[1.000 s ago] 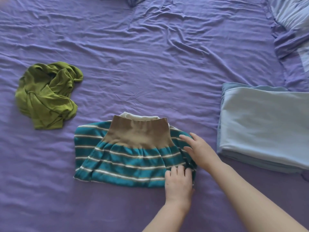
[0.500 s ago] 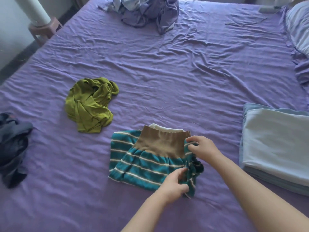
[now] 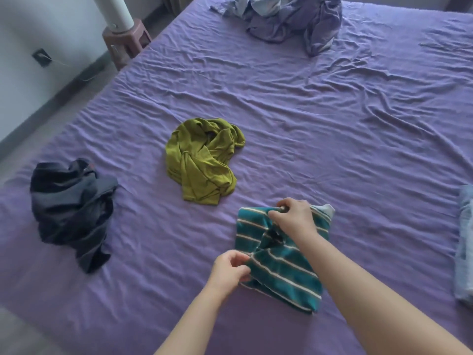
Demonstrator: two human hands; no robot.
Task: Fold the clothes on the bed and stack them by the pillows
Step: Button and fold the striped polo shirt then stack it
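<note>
We are folding a teal striped garment (image 3: 286, 265) that is lying on the purple bed sheet (image 3: 332, 111) toward the near edge of the bed. Our left hand (image 3: 230, 271) is pinching the garment's near-left edge between thumb and curled fingers, and our right hand (image 3: 294, 216) is pinching its far edge, so the cloth is lying between and under both hands, with the right forearm crossing over it. We are judging it a light, soft knit that will sag and slip out of its fold unless we are taking it by the edges and keeping it taut. A crumpled olive-green garment (image 3: 202, 160) is lying just beyond it, a dark crumpled garment (image 3: 71, 211) near the left edge, a grey-blue heap (image 3: 286, 19) at the far edge, and a pale blue folded stack (image 3: 464, 247) at the right edge.
</note>
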